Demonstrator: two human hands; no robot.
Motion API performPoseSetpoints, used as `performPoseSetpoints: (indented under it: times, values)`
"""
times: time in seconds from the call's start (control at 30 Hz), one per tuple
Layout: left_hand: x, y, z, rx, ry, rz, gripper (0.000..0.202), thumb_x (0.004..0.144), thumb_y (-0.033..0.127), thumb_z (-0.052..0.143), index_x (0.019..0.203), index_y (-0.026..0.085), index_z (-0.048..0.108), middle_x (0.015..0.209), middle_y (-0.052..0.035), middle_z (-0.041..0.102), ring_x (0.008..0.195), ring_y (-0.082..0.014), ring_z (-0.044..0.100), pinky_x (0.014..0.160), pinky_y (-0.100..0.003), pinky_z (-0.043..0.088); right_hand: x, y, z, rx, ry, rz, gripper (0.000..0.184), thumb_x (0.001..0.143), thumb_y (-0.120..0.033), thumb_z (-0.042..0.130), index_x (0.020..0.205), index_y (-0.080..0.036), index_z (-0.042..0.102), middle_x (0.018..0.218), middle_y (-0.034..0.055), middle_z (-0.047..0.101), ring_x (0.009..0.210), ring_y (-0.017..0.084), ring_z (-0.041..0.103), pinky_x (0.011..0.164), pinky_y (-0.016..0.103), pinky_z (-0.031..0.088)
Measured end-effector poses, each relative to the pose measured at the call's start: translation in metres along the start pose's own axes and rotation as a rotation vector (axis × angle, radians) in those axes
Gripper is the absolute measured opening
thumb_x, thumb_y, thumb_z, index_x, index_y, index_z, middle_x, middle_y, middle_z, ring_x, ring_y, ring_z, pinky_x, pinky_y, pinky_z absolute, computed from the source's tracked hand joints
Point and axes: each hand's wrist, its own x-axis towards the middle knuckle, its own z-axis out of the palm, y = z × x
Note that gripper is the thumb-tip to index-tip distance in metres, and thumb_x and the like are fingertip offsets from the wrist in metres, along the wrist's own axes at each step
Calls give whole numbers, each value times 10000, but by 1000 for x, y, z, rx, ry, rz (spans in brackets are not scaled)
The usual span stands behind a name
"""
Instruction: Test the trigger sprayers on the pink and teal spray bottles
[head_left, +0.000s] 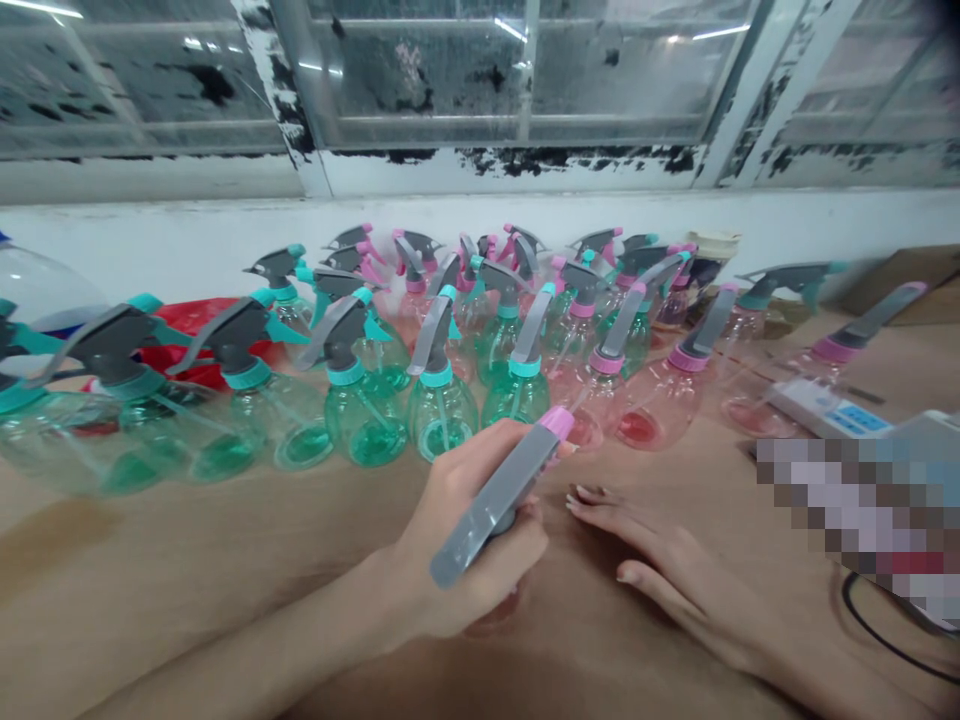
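Observation:
My left hand is wrapped round the neck and trigger of a spray bottle with a grey head and pink nozzle. The hand hides most of that bottle; a bit of its pinkish base shows below. To the right, my right hand rests low over the tabletop with fingers stretched out and nothing in them. Beyond both hands stands a front row of spray bottles: green ones with turquoise collars, such as this green bottle, and pink ones, such as this pink bottle.
More spray bottles crowd behind the front row, before a white wall with windows. Red plastic lies behind the green bottles. At right are a white box, a cardboard box, a blurred-out patch and a black cable on the wooden table.

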Motion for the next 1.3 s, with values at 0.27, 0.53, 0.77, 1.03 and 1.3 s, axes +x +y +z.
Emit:
performPoseSetpoints:
  times: [0.27,0.53,0.77,1.03,1.3]
  values:
    - [1,0,0,-14,7,16,313,701,150,472,969,222,617,783,0,568,650,-163,539,629,-314,475,-4,6,5,-28,46,-24,490,972,-481,417,1431,-314,455,1500,38,448,1379,280,402,1120,545,338]
    - [0,1,-1,92,23,32,313,707,129,448,958,217,613,799,2,591,652,-154,556,612,-297,474,1,-1,0,-13,14,-25,508,968,-502,407,1405,-260,499,1484,69,467,1378,286,403,1123,541,333]
    - [-2,-1,-2,81,-8,21,185,706,129,450,838,205,556,731,26,550,595,-133,513,568,-275,428,-1,1,3,-1,26,-14,498,971,-501,401,1402,-272,502,1491,68,458,1382,291,396,1123,556,320]
    - [-1,2,-2,99,4,55,148,752,130,463,841,221,539,752,14,549,655,-151,537,618,-295,441,1,-2,0,-1,31,-32,499,966,-503,414,1391,-264,517,1477,84,474,1367,302,417,1107,559,348]
    - [2,2,1,103,33,-26,116,719,161,461,799,235,501,714,26,502,631,-149,494,594,-287,446,-1,-1,2,-14,43,-9,496,961,-493,443,1417,-301,477,1487,62,468,1371,299,412,1113,550,348]
